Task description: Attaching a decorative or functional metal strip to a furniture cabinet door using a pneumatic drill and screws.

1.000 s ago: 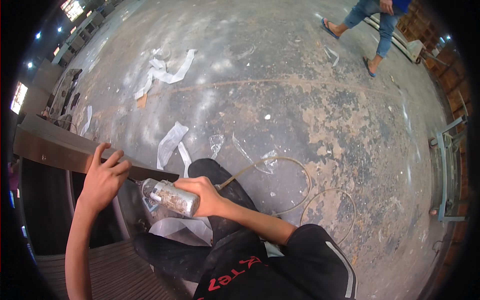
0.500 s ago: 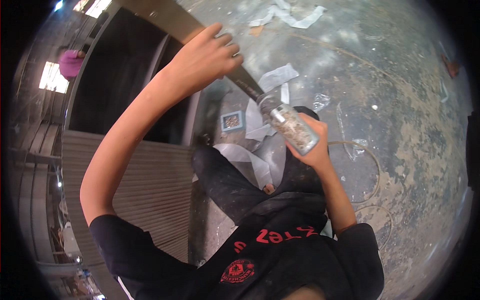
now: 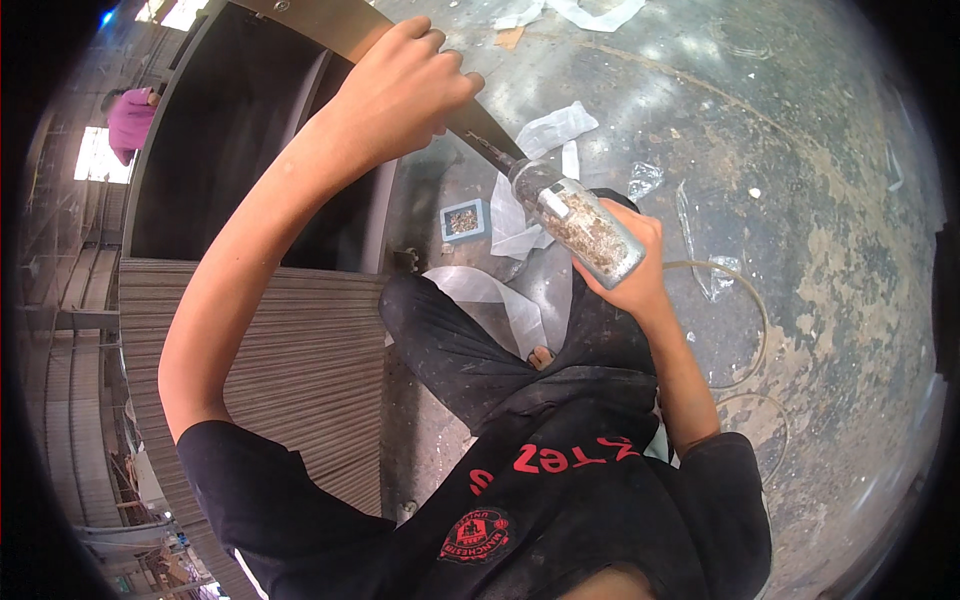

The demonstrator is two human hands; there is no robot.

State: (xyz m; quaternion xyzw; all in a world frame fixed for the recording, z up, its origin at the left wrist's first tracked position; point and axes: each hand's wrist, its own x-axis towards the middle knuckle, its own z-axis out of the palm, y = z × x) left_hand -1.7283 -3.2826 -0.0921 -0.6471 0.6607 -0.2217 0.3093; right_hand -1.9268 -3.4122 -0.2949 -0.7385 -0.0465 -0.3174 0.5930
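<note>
My left hand (image 3: 405,95) is wrapped over a long brown board (image 3: 335,28), part of the dark cabinet (image 3: 235,120) at my left. In my right hand (image 3: 638,262) is a worn grey power screwdriver (image 3: 580,228), its body tilted up and to the left. The driver's thin tip lies over the board's dark face, just beyond my left fingers; whether it touches a screw is too small to tell. My right fingers are partly hidden behind the tool body.
A small blue-grey tray (image 3: 466,238) of screws sits on the floor by my knee. White wrapping strips (image 3: 556,126) and clear plastic scraps (image 3: 645,180) lie around. A thin hose (image 3: 765,340) curls at right. Ribbed panelling (image 3: 270,360) stands at left; a person in purple (image 3: 130,122) is beyond.
The screwdriver, both hands and the board appear slightly higher in view. My grip on both stays the same.
</note>
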